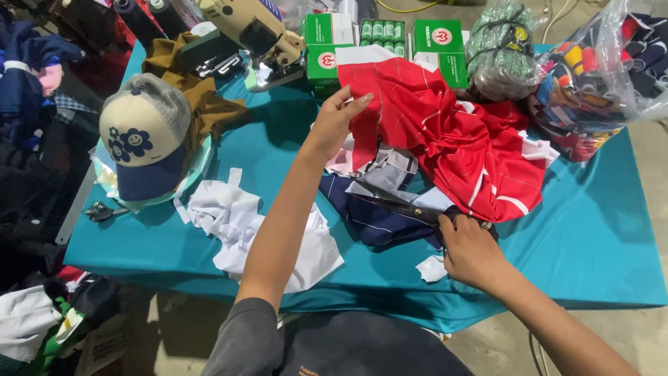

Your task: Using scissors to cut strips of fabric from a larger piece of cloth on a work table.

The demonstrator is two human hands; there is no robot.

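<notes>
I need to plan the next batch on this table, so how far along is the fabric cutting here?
Done: white offcuts already lie on the teal table. In hand: the left hand lifts an edge of the red striped fabric, while the right hand works scissors over the navy and white pieces. Left: most of the red fabric looks bunched and uncut.

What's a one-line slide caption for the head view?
Left hand lifts red white-striped fabric while right hand works dark-handled scissors over navy cloth on teal-covered table.
</notes>
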